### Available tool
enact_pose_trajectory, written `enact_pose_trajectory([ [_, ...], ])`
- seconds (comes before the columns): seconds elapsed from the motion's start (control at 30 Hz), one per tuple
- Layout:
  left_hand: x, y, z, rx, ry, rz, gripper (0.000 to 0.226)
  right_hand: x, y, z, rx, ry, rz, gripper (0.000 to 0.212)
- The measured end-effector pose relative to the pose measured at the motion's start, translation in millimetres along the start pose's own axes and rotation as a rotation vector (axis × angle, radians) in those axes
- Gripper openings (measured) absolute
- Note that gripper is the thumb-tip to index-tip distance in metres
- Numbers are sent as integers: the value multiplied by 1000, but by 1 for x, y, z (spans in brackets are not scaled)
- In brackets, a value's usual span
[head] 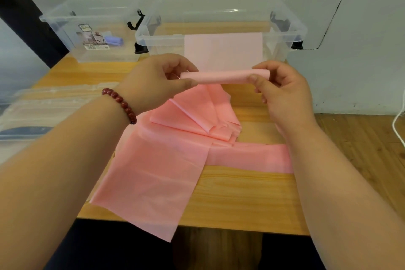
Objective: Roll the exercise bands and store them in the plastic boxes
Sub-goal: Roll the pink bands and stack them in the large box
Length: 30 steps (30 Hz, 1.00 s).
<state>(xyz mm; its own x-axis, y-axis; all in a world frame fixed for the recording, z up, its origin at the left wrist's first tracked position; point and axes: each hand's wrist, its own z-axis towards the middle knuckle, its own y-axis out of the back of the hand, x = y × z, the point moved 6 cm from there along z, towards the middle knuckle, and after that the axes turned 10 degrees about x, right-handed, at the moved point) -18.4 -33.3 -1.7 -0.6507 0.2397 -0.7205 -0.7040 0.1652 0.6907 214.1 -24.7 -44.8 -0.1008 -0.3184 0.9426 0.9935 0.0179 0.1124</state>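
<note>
A long pink exercise band (157, 173) lies crumpled across the wooden table (241, 195), its loose end hanging over the front edge. Its rolled-up start (221, 77) is held above the table. My left hand (153, 85) pinches the roll's left end and my right hand (282, 92) pinches its right end. Behind the roll stands a clear plastic box (293, 28) with a pale pink sheet over its front wall. A second clear box (65, 19) at the back left holds a rolled purple band (113, 40).
Clear plastic lids (43, 105) are stacked at the table's left. The boxes have black latches. A white cable (397, 125) hangs at the right beside the wall. The table's right edge drops to a wooden floor.
</note>
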Motion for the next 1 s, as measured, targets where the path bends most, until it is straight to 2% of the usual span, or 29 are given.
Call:
enact_pose_trajectory([
  [0.17,-1,-2,-10,-101,-42,0,21,2,1,-2,0,-6,-37,14],
  [0.23,0,-4,-12,-118,-45,-75,23,4,-1,-2,22,-12,-28,16],
  [0.4,5,-11,-14,-139,-36,-379,20,7,-8,-1,122,32,66,38],
  [0.57,7,-14,-17,-224,-54,-512,14,6,-5,-2,77,28,34,24],
  [0.7,7,-19,-20,-230,-64,-535,26,6,-4,-1,58,28,53,22],
  [0.9,8,-19,-20,-283,-56,-598,19,7,-10,-1,111,41,129,36],
  [1.0,7,-18,-21,-299,-59,-597,18,7,-8,-1,106,40,114,35],
])
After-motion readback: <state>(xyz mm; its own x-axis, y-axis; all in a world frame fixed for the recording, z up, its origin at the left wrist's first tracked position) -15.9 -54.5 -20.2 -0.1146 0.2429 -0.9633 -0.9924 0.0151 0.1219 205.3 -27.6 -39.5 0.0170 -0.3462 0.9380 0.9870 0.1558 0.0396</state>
